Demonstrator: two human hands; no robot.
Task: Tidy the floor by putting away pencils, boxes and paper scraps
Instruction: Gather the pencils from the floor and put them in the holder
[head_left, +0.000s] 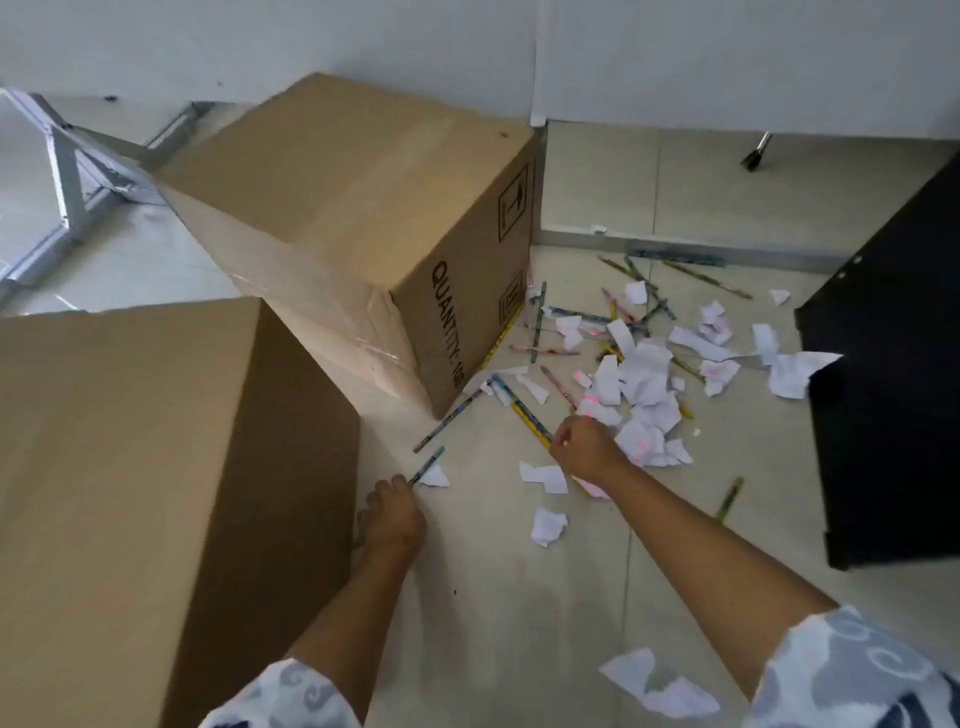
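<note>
Several pencils and torn white paper scraps (647, 374) lie scattered on the tiled floor. My left hand (392, 517) is down on the floor and pinches the near end of a blue pencil (430, 462) beside a small scrap. My right hand (584, 449) reaches further out, its fingers curled at the end of a yellow-and-blue pencil (524, 410) at the edge of the paper pile. A large cardboard box (353, 228) printed "QUANTITY" stands behind the pencils. A second cardboard box (156, 493) stands close on my left.
A black cabinet (888, 415) stands at the right, next to the scraps. A metal frame (72, 171) lies at the far left by the white wall. More scraps (657, 683) lie near my right sleeve, and a lone pencil (730, 499) lies near the cabinet.
</note>
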